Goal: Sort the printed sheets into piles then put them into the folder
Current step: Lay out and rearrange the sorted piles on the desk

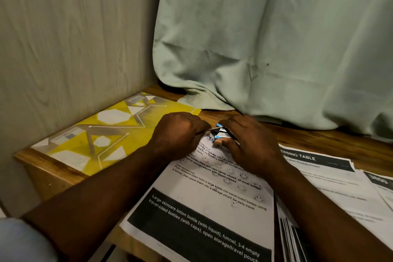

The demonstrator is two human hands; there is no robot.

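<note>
I am working both hands at the far corner of the top sheet (204,193), the one lying on the nearer pile and printed about lotion bottles. My left hand (177,134) is curled nearly into a fist, fingers drawn in narrow on something thin at that corner, though I cannot tell exactly what they are pinching. My right hand (247,144) is lying flatter, its fingers closed around a small blue and silver clip (219,132) that I judge to be a stapler or fastener; too little of it is showing to be sure. The folder (102,134), yellow with white shapes, is lying flat to my left against the wall, touching no sheet that I can see. A second pile (331,176) is spreading out to my right, its pages fanned and overlapping. The risk I am seeing is at the corner: if I am pulling with my left while the clip is biting, the paper could tear or crease there. My forearms are resting across the pile, so any shift of my weight could skew the edges or drag the top sheet out of line. The loose pages on the right are near the table (319,136) edge of view and could mix with the nearer pile if my right elbow is sweeping outward.
</note>
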